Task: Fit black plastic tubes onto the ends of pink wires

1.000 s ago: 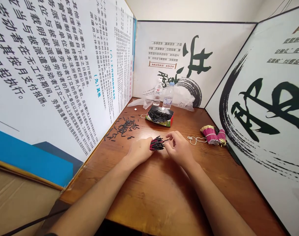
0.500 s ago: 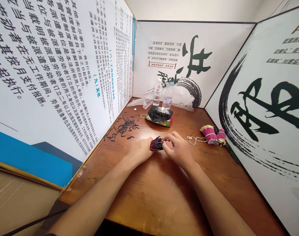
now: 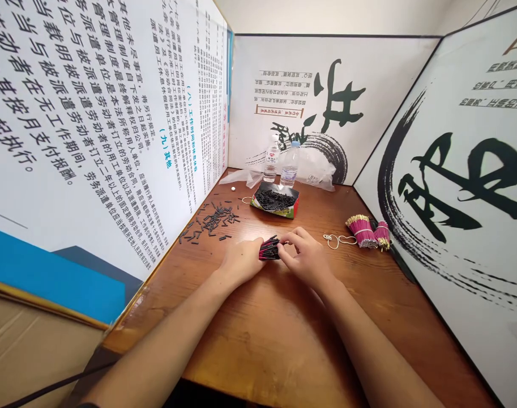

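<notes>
My left hand (image 3: 240,262) is closed around a bundle of pink wires (image 3: 268,249), whose ends carry black sleeves pointing right. At those ends, the thumb and fingers of my right hand (image 3: 304,254) are pinched on a black sleeve, which the fingertips mostly hide. Behind the hands stands an open box (image 3: 296,209) full of small black sleeves. Loose black sleeves (image 3: 216,220) lie scattered on the table to the left. Off to the right rest two tied bundles of pink wires, a larger bundle (image 3: 362,231) with gold-coloured tips and a smaller bundle (image 3: 382,235).
Two water bottles, one with a white cap (image 3: 271,161) and one with a blue cap (image 3: 289,165), stand behind the box beside clear plastic bags (image 3: 320,170). Rubber bands (image 3: 333,241) lie right of my hands. Printed panels (image 3: 283,68) enclose the wooden table (image 3: 258,334).
My right hand has shifted slightly left, so its fingertips are closer in against the bundle's black ends. The left hand keeps its hold in the same place.
</notes>
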`<control>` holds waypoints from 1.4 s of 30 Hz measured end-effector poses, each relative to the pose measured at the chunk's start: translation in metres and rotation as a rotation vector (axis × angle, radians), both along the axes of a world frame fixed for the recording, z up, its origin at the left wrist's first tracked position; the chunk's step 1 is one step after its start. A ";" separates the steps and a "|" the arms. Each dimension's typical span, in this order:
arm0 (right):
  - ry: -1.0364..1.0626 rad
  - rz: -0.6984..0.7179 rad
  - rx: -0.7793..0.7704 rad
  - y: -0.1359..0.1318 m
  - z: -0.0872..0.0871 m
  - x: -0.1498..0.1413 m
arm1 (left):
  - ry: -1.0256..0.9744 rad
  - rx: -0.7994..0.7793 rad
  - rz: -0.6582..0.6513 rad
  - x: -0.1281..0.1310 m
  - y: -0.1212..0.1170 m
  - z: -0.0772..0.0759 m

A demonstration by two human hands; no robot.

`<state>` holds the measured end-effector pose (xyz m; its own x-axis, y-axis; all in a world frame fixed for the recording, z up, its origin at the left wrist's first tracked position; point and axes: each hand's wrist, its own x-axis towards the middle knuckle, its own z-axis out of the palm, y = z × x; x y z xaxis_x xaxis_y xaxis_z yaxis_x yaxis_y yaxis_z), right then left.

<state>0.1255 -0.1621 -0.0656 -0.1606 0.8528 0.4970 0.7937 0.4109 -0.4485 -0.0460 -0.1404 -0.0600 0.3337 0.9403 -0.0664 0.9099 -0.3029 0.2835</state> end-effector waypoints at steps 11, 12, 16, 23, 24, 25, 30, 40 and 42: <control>0.110 0.096 -0.006 0.005 -0.006 0.001 | -0.001 -0.006 0.000 -0.001 0.001 -0.002; 0.114 0.102 -0.004 0.006 -0.007 0.002 | -0.002 -0.005 0.001 -0.001 0.001 -0.003; 0.121 0.105 0.009 0.007 -0.008 0.002 | -0.004 -0.001 0.000 -0.001 0.001 -0.003; 0.106 0.097 -0.001 0.005 -0.006 0.001 | -0.009 0.002 -0.013 -0.001 0.001 -0.002; 0.104 0.098 0.000 0.005 -0.006 0.001 | -0.009 0.000 -0.013 -0.001 0.001 -0.002; 0.102 0.099 0.000 0.005 -0.006 0.001 | -0.008 -0.002 -0.011 -0.001 0.001 -0.002; 0.084 0.091 0.003 0.005 -0.006 0.001 | -0.006 -0.015 -0.005 -0.001 0.002 -0.003; 0.048 0.062 0.023 0.006 -0.007 0.001 | -0.039 0.027 -0.022 -0.004 0.005 -0.011; 0.046 0.055 0.026 0.006 -0.007 0.001 | -0.039 0.041 -0.029 -0.004 0.006 -0.013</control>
<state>0.1269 -0.1561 -0.0724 -0.1831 0.8301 0.5266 0.7484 0.4651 -0.4729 -0.0503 -0.1344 -0.0729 0.3627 0.9318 -0.0148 0.8891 -0.3412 0.3050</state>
